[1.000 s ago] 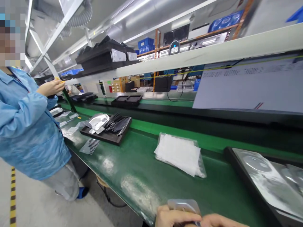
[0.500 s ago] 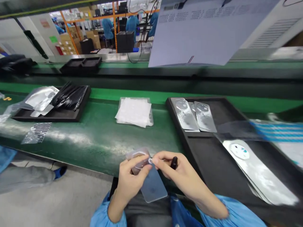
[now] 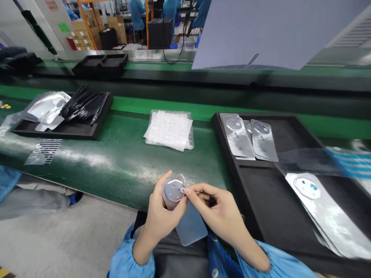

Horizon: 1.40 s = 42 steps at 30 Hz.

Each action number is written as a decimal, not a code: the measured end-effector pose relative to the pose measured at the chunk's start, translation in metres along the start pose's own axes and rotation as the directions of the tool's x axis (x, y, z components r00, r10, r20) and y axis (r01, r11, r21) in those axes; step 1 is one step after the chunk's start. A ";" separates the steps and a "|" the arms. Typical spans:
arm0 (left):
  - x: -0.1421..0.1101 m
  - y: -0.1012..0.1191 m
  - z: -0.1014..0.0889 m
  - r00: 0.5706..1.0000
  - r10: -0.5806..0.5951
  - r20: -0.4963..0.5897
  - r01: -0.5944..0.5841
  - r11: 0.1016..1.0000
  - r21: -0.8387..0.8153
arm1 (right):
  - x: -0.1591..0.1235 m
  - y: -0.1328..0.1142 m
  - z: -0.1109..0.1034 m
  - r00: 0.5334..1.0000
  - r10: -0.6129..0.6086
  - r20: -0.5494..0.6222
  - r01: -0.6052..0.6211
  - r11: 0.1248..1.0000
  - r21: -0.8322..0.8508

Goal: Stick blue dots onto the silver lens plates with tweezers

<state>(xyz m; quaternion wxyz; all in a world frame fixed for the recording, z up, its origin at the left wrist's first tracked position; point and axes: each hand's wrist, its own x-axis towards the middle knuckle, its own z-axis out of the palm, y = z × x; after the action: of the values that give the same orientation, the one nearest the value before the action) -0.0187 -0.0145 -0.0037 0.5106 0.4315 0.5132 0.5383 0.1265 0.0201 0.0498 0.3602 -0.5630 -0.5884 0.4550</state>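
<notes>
A translucent grey-blue phone back cover point(image 3: 191, 226) is gripped along its upper part by my left hand point(image 3: 164, 210), thumb in front and fingers behind. Its eight-sided camera area point(image 3: 174, 189), with small holes, faces up. My right hand point(image 3: 218, 204) pinches a small whitish ring-like piece point(image 3: 182, 190) between thumb and forefinger, right at the edge of that camera area. Whether the piece is attached to the cover I cannot tell. Under the curled fingers of the same hand is the end of a black pen-like tool point(image 3: 213, 200), mostly hidden.
To the right, a black tray point(image 3: 249, 204) holds silvery phone-back sheets point(image 3: 237, 137) and longer silver sheets point(image 3: 327, 216). White wipes point(image 3: 169, 129) lie on a clear case ahead. Another black tray point(image 3: 95, 131) with black strips stands left. A person's grey trouser leg point(image 3: 37, 202) shows far left.
The cover's camera area has tilted toward me and now shows plainly. My left forefinger has lifted off its front to the upper edge. The view has dipped slightly.
</notes>
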 end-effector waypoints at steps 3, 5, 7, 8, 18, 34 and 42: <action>0.000 0.004 0.000 1.000 -0.005 -0.008 0.005 1.000 -0.016 | 0.002 -0.002 0.000 1.000 -0.006 0.017 0.007 1.000 -0.003; 0.000 0.006 0.000 1.000 -0.001 -0.007 0.001 1.000 -0.018 | 0.002 -0.004 0.000 1.000 0.001 0.024 -0.001 1.000 -0.009; 0.000 0.008 0.000 1.000 -0.003 -0.003 0.003 1.000 -0.025 | 0.002 -0.004 0.000 1.000 0.004 0.029 -0.003 1.000 -0.021; 0.000 0.008 0.000 1.000 -0.006 0.001 0.006 0.999 -0.033 | 0.002 -0.005 0.000 1.000 0.003 0.030 -0.002 1.000 -0.026; -0.001 0.004 0.000 1.000 -0.014 0.005 0.014 0.998 -0.060 | 0.003 -0.002 -0.002 0.998 -0.006 0.061 0.006 1.000 -0.014; 0.000 0.003 0.001 1.000 0.009 -0.002 -0.009 0.999 -0.036 | 0.005 -0.005 0.000 0.998 0.008 0.056 -0.006 0.999 -0.033; 0.000 0.010 -0.003 0.999 0.031 0.019 -0.029 0.997 -0.070 | 0.006 -0.008 -0.002 0.997 -0.005 0.072 0.013 0.994 -0.105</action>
<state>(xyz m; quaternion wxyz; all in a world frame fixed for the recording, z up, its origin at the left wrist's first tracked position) -0.0227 -0.0146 0.0056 0.5221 0.4265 0.4825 0.5592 0.1246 0.0271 0.0570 0.3105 -0.5618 -0.6268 0.4416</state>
